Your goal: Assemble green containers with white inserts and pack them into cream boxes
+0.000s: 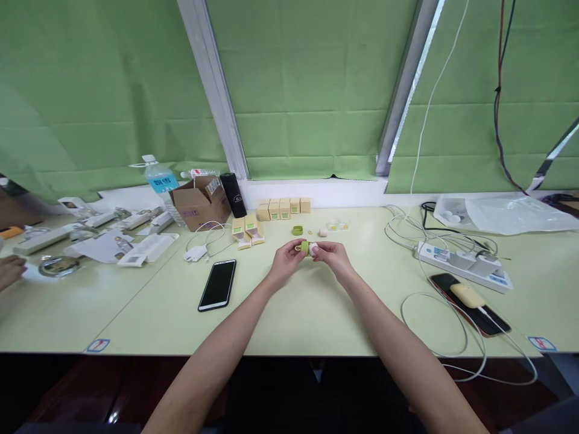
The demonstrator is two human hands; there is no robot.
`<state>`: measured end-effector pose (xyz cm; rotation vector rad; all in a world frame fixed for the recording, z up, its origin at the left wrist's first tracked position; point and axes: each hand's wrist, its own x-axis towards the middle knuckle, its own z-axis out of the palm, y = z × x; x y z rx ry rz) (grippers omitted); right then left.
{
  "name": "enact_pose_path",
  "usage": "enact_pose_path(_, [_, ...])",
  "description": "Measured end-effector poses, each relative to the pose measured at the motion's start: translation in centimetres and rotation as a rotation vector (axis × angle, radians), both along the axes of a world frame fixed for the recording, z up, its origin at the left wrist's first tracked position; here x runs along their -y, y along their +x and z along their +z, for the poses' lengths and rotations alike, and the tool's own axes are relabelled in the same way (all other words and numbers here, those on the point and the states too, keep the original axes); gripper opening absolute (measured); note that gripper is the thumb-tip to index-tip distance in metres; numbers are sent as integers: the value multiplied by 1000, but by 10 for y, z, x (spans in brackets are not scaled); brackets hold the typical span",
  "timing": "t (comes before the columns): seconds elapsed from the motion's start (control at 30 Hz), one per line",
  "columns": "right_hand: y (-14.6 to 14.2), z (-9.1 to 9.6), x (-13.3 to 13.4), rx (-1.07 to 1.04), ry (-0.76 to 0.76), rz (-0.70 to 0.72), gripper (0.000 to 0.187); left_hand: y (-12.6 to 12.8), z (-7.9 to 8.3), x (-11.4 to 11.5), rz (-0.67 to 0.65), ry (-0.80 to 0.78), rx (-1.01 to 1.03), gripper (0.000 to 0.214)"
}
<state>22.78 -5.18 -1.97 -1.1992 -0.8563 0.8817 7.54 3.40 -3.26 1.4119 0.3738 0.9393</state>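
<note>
My two hands meet above the middle of the pale green table (316, 313). My left hand (286, 260) pinches a small green round part (304, 248). My right hand (332, 257) is closed on a small white piece (313, 248) pressed against that green part. Just beyond my hands lie another green part (297, 230), a small white piece (322, 232) and clear plastic bits (338, 225). A row of small yellow boxes (283, 208) stands behind them, with two more open boxes (248, 232) to the left.
A black phone (218, 284) lies left of my hands, near a white charger (195, 254), a cardboard box (201, 202), a black flask (234, 194) and a water bottle (160, 181). At right are a power strip (464, 265), cables and a phone (470, 302). Another person's hand (9, 269) shows far left.
</note>
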Motion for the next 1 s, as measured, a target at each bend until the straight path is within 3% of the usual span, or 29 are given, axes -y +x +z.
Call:
enact_pose_path(0.3, [-5,-2,-1,-79,11,-11,46,2,-6,7,127,163,-50,44])
enact_pose_path(0.43, [-7,-2,-1,-125,23,-15,48,1,-6,10,182,349,-109,39])
enact_pose_path(0.63, [-9,-2,-1,-138,37,-42,53,2,-4,17,233,621,-256,51])
enact_pose_path(0.9, [-22,-1,1,-147,87,11,51,6,-5,18,296,533,-230,43])
enact_pose_path(1.0, [-26,-1,2,-127,121,48,50,5,-4,16,283,431,-173,40])
